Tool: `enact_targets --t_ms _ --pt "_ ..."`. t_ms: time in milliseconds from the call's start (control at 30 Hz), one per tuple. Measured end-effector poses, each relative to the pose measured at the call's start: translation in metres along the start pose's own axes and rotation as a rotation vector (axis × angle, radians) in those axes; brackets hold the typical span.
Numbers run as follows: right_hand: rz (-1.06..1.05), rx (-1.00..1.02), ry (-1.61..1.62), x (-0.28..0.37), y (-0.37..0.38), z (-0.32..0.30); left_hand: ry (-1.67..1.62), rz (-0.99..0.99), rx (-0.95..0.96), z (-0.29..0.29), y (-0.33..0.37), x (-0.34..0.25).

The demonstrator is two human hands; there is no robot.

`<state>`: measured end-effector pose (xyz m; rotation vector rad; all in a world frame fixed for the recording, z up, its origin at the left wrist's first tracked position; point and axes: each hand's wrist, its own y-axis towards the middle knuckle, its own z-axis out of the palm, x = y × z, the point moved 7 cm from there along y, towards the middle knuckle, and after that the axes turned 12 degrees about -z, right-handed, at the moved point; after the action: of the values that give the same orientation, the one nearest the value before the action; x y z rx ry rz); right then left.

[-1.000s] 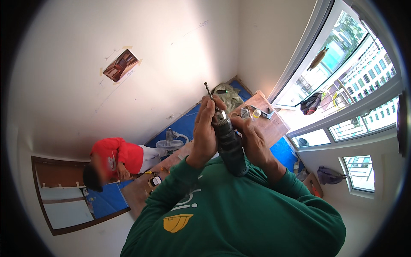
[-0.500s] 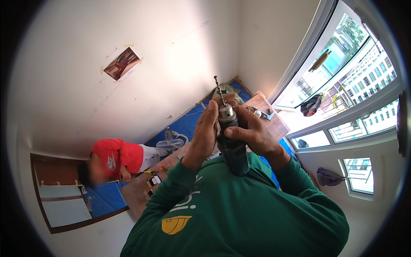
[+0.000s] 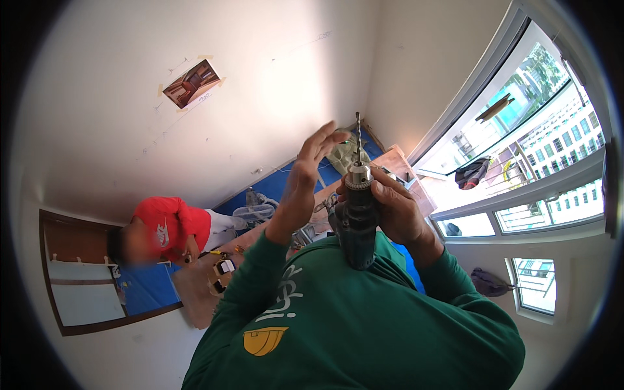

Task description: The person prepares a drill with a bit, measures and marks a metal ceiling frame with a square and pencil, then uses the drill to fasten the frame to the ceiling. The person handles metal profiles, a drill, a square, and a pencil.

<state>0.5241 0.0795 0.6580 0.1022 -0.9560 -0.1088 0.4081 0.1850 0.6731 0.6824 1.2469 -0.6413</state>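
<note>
A dark power drill point(image 3: 357, 224) stands close to my chest with its silver chuck point(image 3: 358, 174) upward. From the chuck a twisted drill bit point(image 3: 359, 138) points up, its tip in front of the wall. My right hand point(image 3: 398, 207) is wrapped round the drill just below and beside the chuck, thumb along the collar. My left hand point(image 3: 304, 179) is raised to the left of the bit, apart from the drill, fingers stretched and holding nothing. The drill's handle is mostly hidden in this view.
A person in a red top point(image 3: 172, 227) is at the left beside a wooden board point(image 3: 195, 286) with small boxes on it. Blue sheeting point(image 3: 276, 185) covers the floor. A taped picture point(image 3: 192, 84) hangs on the marked wall. Windows point(image 3: 552, 143) line the right, with a dark bag point(image 3: 473, 172).
My left hand has let go of the chuck area and moved left, its fingers opening out. The drill bit has shifted right and stands more upright, still in my right hand.
</note>
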Motion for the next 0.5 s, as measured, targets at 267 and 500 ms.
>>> enact_targets --t_ms 267,500 --pt "-0.091 0.092 -0.187 0.016 0.013 0.000 -0.088 -0.133 0.070 0.019 0.043 -0.027" --pt "0.002 0.118 0.246 0.011 0.012 0.001 -0.036 -0.315 -0.024 0.030 0.039 -0.042"
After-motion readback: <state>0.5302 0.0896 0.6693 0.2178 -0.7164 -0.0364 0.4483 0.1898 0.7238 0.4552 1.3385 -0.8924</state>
